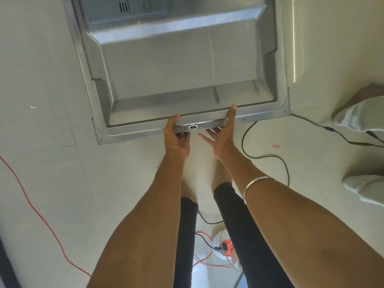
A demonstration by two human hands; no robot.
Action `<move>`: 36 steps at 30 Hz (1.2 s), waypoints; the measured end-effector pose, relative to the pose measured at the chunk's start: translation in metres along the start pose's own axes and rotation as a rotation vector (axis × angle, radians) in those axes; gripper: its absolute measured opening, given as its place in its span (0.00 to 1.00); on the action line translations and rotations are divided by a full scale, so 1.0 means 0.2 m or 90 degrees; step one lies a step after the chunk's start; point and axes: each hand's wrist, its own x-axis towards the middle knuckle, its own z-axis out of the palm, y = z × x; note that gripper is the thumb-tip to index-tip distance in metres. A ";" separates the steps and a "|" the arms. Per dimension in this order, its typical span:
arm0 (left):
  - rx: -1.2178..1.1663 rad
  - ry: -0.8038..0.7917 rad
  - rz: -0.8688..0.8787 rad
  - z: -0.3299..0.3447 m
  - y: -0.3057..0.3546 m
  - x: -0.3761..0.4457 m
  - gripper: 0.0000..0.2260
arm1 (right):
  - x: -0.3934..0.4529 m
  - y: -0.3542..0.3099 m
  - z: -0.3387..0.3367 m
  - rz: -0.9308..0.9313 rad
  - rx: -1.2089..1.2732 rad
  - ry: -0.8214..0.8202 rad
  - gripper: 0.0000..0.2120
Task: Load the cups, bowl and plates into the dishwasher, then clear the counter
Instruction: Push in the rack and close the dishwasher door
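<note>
1. A person stands over an open dishwasher door (182,65), its steel inner face turned up and its free edge nearest the hands; both bare hands are on that edge.

2. The left hand (176,138) grasps the door's edge: the thumb lies on top of the rim and the fingers curl underneath it, just left of the small latch (192,127) set in the middle of the edge.

3. The right hand (222,136) meets the same edge just right of the latch. Its thumb reaches up over the rim while the fingers spread fairly straight beneath the door, more supporting than gripping.

4. A thin silver bangle (256,185) circles the right forearm, well back from the hand.

5. Below the two hands are the person's black-clad legs (239,225) on a pale tiled floor (52,173).

6. A black cable (268,156) loops across the tiles just right of the right hand, running off toward the far right edge of the view.

7. An orange cord (37,213) trails over the floor well to the left of the left hand.

8. Between the legs, far below the hands, an orange plug socket (226,247) lies on the floor with leads running into it.

9. Pale grey fabric (361,113) shows at the far right, well apart from the right hand; what it belongs to cannot be told.

10. No cups, bowl or plates are in view; only the door of the dishwasher shows.
</note>
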 end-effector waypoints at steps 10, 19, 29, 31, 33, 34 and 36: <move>0.128 -0.049 0.073 -0.05 0.06 -0.35 0.25 | -0.37 -0.05 0.05 -0.086 -0.151 0.097 0.39; 0.120 0.065 0.155 0.07 0.16 -0.83 0.20 | -0.85 -0.25 0.26 -0.216 -0.151 0.230 0.29; 0.159 0.188 0.528 0.36 0.38 -1.36 0.17 | -1.19 -0.54 0.41 -0.513 -0.186 0.220 0.19; 0.132 0.176 0.591 0.43 0.45 -1.40 0.15 | -1.23 -0.63 0.46 -0.576 -0.184 0.207 0.16; 0.138 0.178 0.672 0.50 0.52 -1.43 0.16 | -1.28 -0.73 0.51 -0.636 -0.168 0.196 0.16; 0.146 0.186 0.707 0.54 0.55 -1.44 0.18 | -1.31 -0.78 0.54 -0.672 -0.162 0.177 0.16; 0.168 0.196 0.767 0.60 0.62 -1.47 0.21 | -1.38 -0.91 0.61 -0.797 -0.196 0.128 0.16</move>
